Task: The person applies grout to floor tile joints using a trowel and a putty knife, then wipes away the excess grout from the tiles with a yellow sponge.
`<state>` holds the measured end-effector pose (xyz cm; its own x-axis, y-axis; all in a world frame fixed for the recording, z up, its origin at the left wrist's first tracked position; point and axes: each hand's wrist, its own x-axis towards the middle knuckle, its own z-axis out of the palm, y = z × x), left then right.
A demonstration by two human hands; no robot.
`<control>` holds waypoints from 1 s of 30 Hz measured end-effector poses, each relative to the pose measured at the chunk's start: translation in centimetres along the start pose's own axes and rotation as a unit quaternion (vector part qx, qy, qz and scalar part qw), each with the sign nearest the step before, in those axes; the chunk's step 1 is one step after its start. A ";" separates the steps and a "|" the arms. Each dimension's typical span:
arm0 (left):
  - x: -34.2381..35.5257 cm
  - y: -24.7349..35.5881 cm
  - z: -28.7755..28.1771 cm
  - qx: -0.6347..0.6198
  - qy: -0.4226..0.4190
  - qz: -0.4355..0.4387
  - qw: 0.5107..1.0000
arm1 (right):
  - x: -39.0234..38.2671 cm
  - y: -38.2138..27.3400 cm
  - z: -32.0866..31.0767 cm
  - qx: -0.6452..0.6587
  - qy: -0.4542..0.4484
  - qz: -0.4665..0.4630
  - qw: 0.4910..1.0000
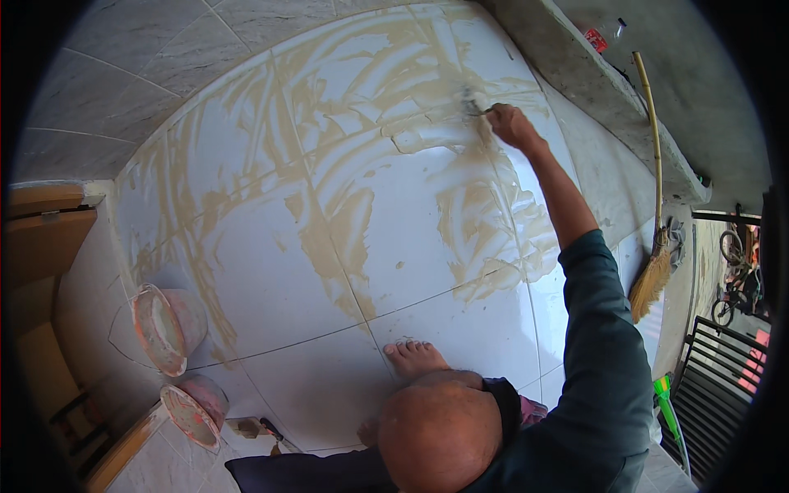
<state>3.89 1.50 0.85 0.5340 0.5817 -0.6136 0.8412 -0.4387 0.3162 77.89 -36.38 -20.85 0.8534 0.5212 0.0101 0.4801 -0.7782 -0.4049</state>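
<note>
The right hand point(511, 125) is closed around a small grey spreading tool point(472, 105), pressing it flat on the white floor tiles point(271, 271) to spread beige grout point(345, 230). The left hand is hidden.

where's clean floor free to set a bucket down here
Unsmeared tile lies between the two buckets and the bare foot, and toward the broom. It is crowded with tan smears around the right hand.

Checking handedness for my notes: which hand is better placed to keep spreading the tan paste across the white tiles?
Right. The right hand is stretched out on the smeared tiles gripping a small tool. The left hand isn't visible.
</note>
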 end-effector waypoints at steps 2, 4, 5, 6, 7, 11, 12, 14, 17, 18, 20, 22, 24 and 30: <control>0.9 -0.2 1.4 -0.006 -0.011 0.012 1.000 | 1.3 7.6 -2.0 -0.143 0.042 -0.012 0.989; -0.3 -0.8 0.6 0.000 -0.005 -0.008 1.000 | 1.7 6.1 -2.2 -0.102 0.069 0.009 0.992; -0.8 -0.9 0.0 0.006 -0.002 -0.018 1.000 | 1.4 3.5 -2.5 -0.091 0.068 0.004 0.994; -1.0 -0.5 -0.2 -0.003 -0.003 -0.018 1.000 | 0.8 0.8 -3.3 0.049 -0.017 0.140 0.989; -0.7 -0.7 -0.4 -0.005 -0.002 -0.020 1.000 | 0.4 -0.8 -4.0 0.182 -0.099 0.271 0.940; 0.4 -1.0 0.4 -0.004 -0.003 -0.030 1.000 | 1.0 -7.7 -1.6 0.271 -0.130 0.211 0.930; 0.5 -0.6 0.0 -0.011 -0.002 -0.030 0.999 | 1.1 -12.2 -2.2 0.275 -0.200 0.191 0.921; 0.8 -0.9 -0.5 -0.009 0.000 -0.044 0.999 | 2.8 -15.8 -2.0 0.204 -0.268 0.105 0.936; 1.3 -1.0 -0.7 -0.010 0.002 -0.060 0.998 | 8.2 -11.9 1.7 0.058 -0.136 -0.028 0.989; 2.5 -0.8 0.2 -0.016 -0.008 -0.052 0.998 | 10.9 -6.8 3.2 -0.052 0.009 -0.096 0.994; 4.3 -1.3 1.6 -0.023 -0.024 -0.050 0.998 | 17.0 -0.5 0.7 -0.051 -0.041 0.005 0.998; 2.6 -1.5 -0.5 -0.007 -0.023 -0.097 0.995 | 18.3 -4.6 -0.1 0.015 -0.018 0.173 0.985; 3.0 -1.7 -1.1 -0.007 -0.030 -0.107 0.994 | 19.5 -4.5 -3.8 0.118 -0.059 0.231 0.964; 4.0 -2.6 -1.8 -0.007 -0.066 -0.126 0.990 | 19.3 -9.6 -0.3 0.241 -0.159 0.173 0.942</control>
<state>3.97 6.18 -1.13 0.2918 0.5762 -0.7634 0.9479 -0.2811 0.1501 89.78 -18.99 -16.45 0.8004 0.4050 -0.4419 -0.0283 -0.7108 -0.7028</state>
